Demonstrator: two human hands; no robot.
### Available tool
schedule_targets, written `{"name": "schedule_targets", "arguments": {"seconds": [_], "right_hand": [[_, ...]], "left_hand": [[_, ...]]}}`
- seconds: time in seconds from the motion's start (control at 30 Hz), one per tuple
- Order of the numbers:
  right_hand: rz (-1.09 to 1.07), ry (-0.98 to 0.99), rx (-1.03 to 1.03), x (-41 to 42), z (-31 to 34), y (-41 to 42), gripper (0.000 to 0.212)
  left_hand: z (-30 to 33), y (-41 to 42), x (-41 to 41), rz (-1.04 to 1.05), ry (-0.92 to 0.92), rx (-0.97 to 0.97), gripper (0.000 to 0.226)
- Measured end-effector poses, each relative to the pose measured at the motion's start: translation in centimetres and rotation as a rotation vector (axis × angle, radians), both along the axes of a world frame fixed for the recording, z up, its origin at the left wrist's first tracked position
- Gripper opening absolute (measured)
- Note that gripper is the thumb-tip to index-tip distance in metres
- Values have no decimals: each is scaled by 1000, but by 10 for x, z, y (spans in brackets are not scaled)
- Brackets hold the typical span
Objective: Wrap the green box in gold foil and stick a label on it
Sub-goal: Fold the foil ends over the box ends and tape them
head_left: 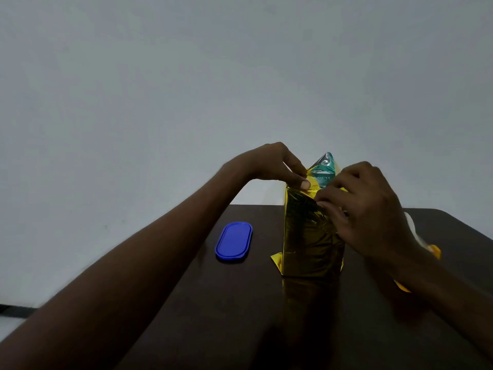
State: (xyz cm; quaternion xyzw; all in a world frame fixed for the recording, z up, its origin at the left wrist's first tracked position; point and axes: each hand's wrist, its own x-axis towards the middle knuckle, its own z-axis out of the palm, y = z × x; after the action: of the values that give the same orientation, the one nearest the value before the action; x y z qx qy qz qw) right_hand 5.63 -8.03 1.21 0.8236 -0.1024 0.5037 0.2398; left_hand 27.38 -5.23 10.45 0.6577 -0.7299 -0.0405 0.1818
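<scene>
letters "mier" show on the green box (324,169), upright in gold foil (309,236); left hand (277,166) and right hand (368,209) pinch foil at twelve o'clock.

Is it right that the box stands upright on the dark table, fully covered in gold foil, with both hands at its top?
Not quite: the green box is not fully covered. In the head view its top still shows above the gold foil. The rest holds: it stands upright on the dark table, with the left hand and right hand at its top.
</scene>
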Motion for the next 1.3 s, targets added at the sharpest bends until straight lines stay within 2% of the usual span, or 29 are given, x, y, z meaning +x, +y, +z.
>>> {"name": "schedule_targets", "arguments": {"seconds": [0.1, 0.53, 0.67, 0.8, 0.87, 1.0, 1.17, 1.3], "right_hand": [[1, -16, 51, 1, -10, -2, 8], [-47, -54, 181, 7, -26, 2, 14], [25, -168, 229, 1, -23, 8, 24], [28, -326, 393, -9, -23, 0, 25], [-65, -329, 492, -16, -26, -15, 21], [-289, -189, 730, -34, -28, -43, 14], [-651, -30, 861, -64, -31, -67, 18], [-754, 25, 987, -82, -32, -70, 22]], "left_hand": [[-2, -3, -4, 1, -49, -2, 47], [0, -2, -12, 40, 11, 58, 54], [2, -3, -12, 46, 39, 97, 53], [3, -4, -13, 43, 60, 107, 52], [3, -4, -12, 42, 75, 114, 52], [1, -5, -10, 45, 114, 106, 53], [-2, -10, -10, 39, 149, 88, 52], [-4, -8, -7, 36, 160, 82, 52]]}}
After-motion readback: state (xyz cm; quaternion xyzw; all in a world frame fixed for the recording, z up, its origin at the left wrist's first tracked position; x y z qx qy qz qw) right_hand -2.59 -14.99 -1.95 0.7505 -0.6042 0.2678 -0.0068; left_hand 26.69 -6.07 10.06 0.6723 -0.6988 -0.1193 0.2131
